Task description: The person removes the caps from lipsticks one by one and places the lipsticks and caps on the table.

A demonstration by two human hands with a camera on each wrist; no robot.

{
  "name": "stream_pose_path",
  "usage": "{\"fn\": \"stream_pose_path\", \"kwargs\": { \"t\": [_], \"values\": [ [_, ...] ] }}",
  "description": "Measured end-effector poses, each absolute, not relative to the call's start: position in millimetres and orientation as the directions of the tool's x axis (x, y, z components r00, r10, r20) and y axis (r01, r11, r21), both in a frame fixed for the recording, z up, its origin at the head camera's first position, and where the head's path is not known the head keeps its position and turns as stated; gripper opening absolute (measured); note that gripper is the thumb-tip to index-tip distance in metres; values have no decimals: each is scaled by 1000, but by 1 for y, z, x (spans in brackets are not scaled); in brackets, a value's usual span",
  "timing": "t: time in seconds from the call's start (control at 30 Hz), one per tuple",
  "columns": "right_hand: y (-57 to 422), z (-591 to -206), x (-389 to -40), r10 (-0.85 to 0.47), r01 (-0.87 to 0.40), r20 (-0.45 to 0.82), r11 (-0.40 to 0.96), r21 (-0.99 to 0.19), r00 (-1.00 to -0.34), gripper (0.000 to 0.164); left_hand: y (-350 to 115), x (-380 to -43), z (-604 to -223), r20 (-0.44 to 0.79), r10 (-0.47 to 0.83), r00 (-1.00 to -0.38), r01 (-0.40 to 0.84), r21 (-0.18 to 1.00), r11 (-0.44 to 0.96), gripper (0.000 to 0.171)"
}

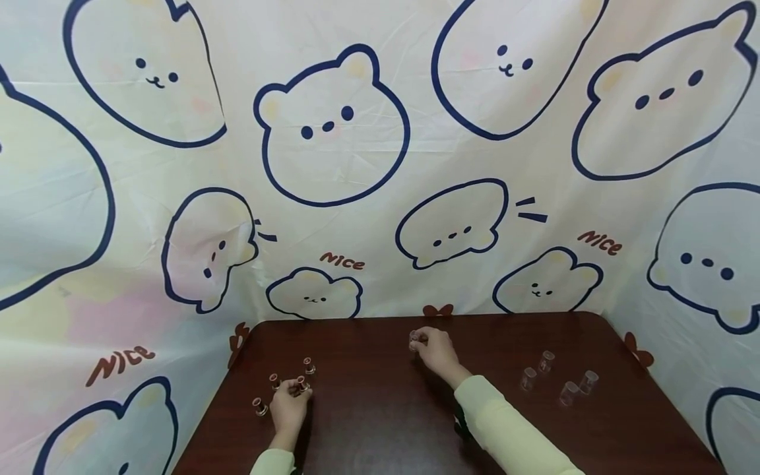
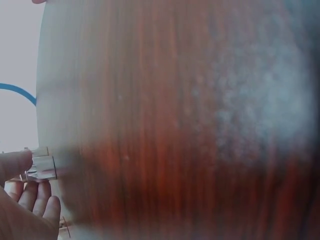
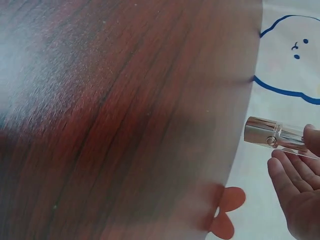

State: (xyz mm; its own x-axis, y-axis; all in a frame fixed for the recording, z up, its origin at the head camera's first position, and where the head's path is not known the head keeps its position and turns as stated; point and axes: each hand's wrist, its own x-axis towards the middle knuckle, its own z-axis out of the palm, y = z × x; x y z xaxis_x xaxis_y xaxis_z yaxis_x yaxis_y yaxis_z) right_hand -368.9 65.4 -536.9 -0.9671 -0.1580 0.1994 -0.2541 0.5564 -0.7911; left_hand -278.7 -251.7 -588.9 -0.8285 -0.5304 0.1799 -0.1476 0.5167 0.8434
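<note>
My left hand [image 1: 289,407] pinches a shiny, lipstick-like tube [image 1: 302,383] between thumb and fingers, at the table's left side. The left wrist view shows this tube [image 2: 41,169] as silvery, with the thumb across its end. Several similar rose-gold tubes stand around that hand, including one at the left [image 1: 260,406] and one behind [image 1: 309,365]. Near the middle of the back edge, my right hand [image 1: 438,353] grips a clear cap [image 3: 291,138]. The cap sits over the upper part of a gold lipstick-like tube [image 3: 260,131] with a small round detail on its side.
On the right of the dark wooden table [image 1: 380,409] stand several clear caps, including one in front [image 1: 569,393] and one behind [image 1: 547,360]. A printed cloth [image 1: 380,231] rises behind the table and along both sides.
</note>
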Motion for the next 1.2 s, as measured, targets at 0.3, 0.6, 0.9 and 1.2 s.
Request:
{"fn": "stream_pose_path", "kwargs": {
  "t": [0.3, 0.6, 0.9, 1.2],
  "values": [
    [79, -525, -354, -152, -311, 273, 530, -789, -950, 12, -252, -280, -590, 172, -525, -834, -144, 850, 507, 28],
    [93, -511, -341, -128, -339, 317, 468, -816, -940, 9, -253, -280, -591, 167, -527, -833, -147, 853, 501, 33],
    [100, -497, -329, -92, -381, 383, 455, -805, -919, 15, -253, -280, -590, 166, -527, -833, -146, 854, 500, 32],
    [109, -490, -316, -65, -337, 337, 352, -873, -939, 21, -254, -279, -589, 162, -529, -833, -150, 854, 498, 36]
  ]
}}
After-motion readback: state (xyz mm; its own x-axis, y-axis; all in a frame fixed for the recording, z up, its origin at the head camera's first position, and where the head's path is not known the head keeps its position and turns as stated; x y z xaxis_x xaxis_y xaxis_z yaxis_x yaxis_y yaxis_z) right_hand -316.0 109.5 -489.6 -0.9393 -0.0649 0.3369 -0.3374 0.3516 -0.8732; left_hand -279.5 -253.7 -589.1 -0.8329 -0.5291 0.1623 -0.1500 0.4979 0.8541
